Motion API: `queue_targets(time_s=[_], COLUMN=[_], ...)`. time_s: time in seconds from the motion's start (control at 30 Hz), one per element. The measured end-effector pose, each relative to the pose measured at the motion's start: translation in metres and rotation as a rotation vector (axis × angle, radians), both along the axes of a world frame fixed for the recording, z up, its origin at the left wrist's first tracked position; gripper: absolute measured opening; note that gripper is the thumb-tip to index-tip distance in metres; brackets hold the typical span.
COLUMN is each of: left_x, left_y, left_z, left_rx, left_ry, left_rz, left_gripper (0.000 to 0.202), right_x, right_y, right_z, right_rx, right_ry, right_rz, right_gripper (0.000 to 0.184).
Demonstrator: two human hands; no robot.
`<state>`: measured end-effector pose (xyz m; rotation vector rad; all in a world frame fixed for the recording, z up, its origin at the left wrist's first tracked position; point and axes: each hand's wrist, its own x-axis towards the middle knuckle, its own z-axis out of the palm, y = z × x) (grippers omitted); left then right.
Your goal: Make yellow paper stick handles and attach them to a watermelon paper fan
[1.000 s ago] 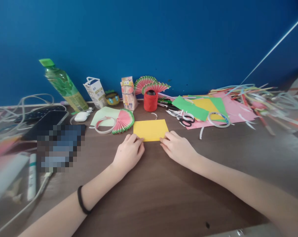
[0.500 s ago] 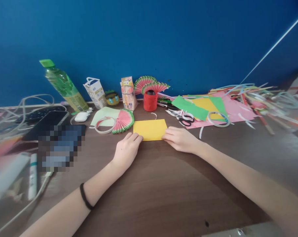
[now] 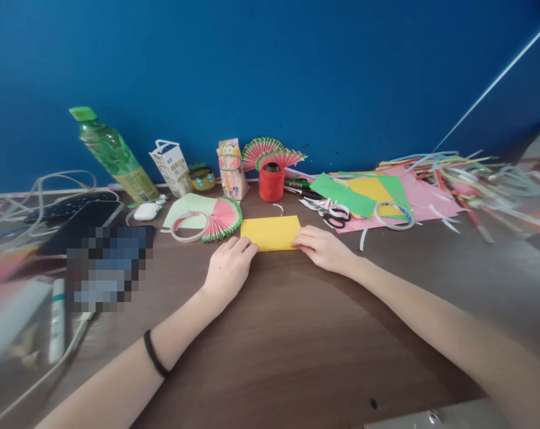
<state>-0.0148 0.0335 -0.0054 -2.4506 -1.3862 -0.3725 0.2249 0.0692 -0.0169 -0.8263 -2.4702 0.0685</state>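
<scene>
A rectangular sheet of yellow paper (image 3: 272,232) lies on the dark wooden table, with a narrow strip along its near edge looking slightly raised or turned. My left hand (image 3: 229,265) pinches the near left corner, fingers curled over the edge. At the near right corner my right hand (image 3: 323,250) grips the sheet between thumb and fingers. Just beyond my left hand lies a pink folded paper fan (image 3: 223,220) with a green edge, beside a roll of tape (image 3: 190,227). Black-handled scissors (image 3: 337,215) rest beyond my right hand.
Along the blue wall stand a green bottle (image 3: 113,156), a white carton (image 3: 171,168), a decorated carton (image 3: 232,170) and a red container (image 3: 271,183). Coloured paper (image 3: 431,193) and another tape roll (image 3: 394,215) lie right. A phone (image 3: 113,262), cable and marker (image 3: 57,322) are left.
The near edge of the yellow paper has shifted slightly away from me, making the visible sheet a little shorter. Both hands have moved slightly forward with it, still gripping the corners.
</scene>
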Motion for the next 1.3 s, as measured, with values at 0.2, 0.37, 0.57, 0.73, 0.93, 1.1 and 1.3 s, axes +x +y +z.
queue_targets(time_s=[0.2,0.37,0.57,0.73,0.93,1.1,1.3], left_x=[0.000,0.000,-0.001,-0.002,-0.003,-0.001,0.004], left_y=[0.000,-0.001,-0.002,-0.001,0.007,0.007,0.000], left_z=[-0.001,-0.001,0.000,0.000,-0.001,-0.001,0.001], left_rx=[-0.008,-0.025,-0.040,-0.042,-0.086,-0.101,-0.105], left_ry=[-0.021,0.006,0.052,0.039,-0.150,-0.180,-0.103], left_rz=[-0.010,0.035,0.066,0.060,0.012,0.041,0.115], left_gripper=[0.023,0.021,0.021,0.022,0.022,0.021,0.021], right_x=[-0.001,0.002,0.005,0.004,0.002,0.000,-0.001], right_y=[0.001,0.001,0.002,0.003,0.004,0.003,0.002], right_z=[-0.001,0.000,0.003,0.002,-0.001,-0.002,0.002], right_rx=[0.038,-0.009,-0.017,0.072,-0.049,-0.146,-0.235], right_ry=[-0.016,-0.011,-0.025,-0.071,0.081,0.097,0.106], right_rz=[0.016,0.029,0.044,0.008,-0.036,-0.071,-0.121], right_gripper=[0.024,0.022,0.021,0.022,0.018,0.016,0.012])
